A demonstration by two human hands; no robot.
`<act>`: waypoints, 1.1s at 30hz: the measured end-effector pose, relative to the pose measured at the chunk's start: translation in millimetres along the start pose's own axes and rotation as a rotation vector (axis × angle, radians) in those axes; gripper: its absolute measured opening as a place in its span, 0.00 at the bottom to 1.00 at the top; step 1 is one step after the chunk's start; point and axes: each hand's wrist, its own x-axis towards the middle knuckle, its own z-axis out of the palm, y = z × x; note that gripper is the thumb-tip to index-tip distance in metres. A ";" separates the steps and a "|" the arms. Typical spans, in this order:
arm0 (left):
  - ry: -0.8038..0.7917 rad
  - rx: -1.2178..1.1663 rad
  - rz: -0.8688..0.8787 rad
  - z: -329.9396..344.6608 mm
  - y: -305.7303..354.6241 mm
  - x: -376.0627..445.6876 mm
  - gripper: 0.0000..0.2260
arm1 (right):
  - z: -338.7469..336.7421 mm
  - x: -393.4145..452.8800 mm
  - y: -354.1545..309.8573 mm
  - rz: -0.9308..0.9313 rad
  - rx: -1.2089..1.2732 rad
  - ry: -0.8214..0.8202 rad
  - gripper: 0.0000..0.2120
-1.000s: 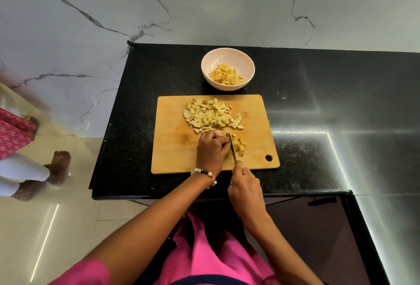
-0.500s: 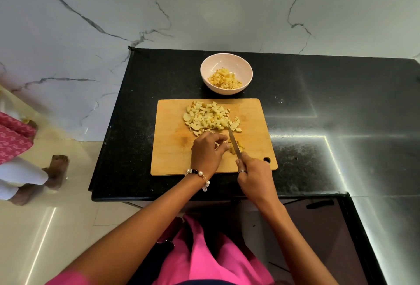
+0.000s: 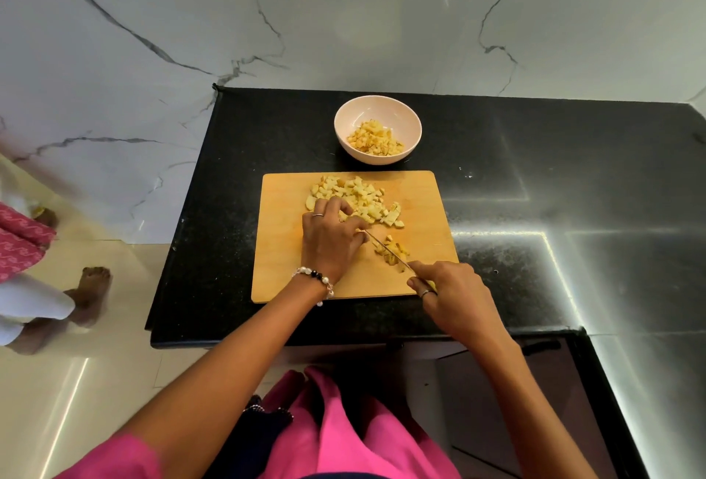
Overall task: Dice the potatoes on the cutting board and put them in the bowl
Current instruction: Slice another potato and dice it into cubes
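A wooden cutting board [image 3: 282, 268] lies on the black counter. A heap of diced potato [image 3: 359, 197] covers its far middle, and a few small pieces [image 3: 393, 249] lie nearer me. My left hand [image 3: 330, 239] sits curled at the near edge of the heap; what its fingers cover is hidden. My right hand [image 3: 447, 293] grips the handle of a knife [image 3: 386, 249], whose blade slants up-left across the small pieces toward my left fingers. Behind the board stands a pale pink bowl [image 3: 353, 115] with diced potato [image 3: 376, 140] inside.
The black counter [image 3: 535, 172] runs right along a white marble wall and ends at a front edge close to my body. Left of the counter, on the tiled floor, stands another person's bare foot [image 3: 89, 295] and pink clothing.
My right hand swung out to the right, so the knife blade now slants instead of pointing away from me. My left hand slid forward to the heap's edge.
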 end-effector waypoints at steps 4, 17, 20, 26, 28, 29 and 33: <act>0.035 -0.042 -0.101 0.5 -6.1 1.0 0.07 | -2.8 -3.3 17.1 0.019 0.051 0.031 0.16; -0.026 0.040 0.433 2.9 1.6 -7.9 0.09 | -13.7 13.6 13.0 -0.142 -0.234 0.063 0.16; -0.038 0.111 0.361 4.2 -13.0 -5.4 0.12 | -14.1 11.5 19.3 -0.128 -0.176 0.076 0.16; -0.003 -0.057 0.121 0.1 -26.5 -11.7 0.14 | -11.4 10.1 52.0 -0.173 -0.014 -0.022 0.14; 0.025 -0.172 0.040 -1.5 -31.0 -11.7 0.15 | -8.0 9.5 64.4 -0.216 -0.025 -0.020 0.12; 0.033 -0.224 0.020 -1.6 -33.2 -11.3 0.15 | -5.3 10.3 70.0 -0.237 -0.057 -0.002 0.12; 0.070 -0.308 -0.046 0.8 -36.4 -13.4 0.13 | 7.1 24.4 81.9 -0.307 -0.143 0.115 0.10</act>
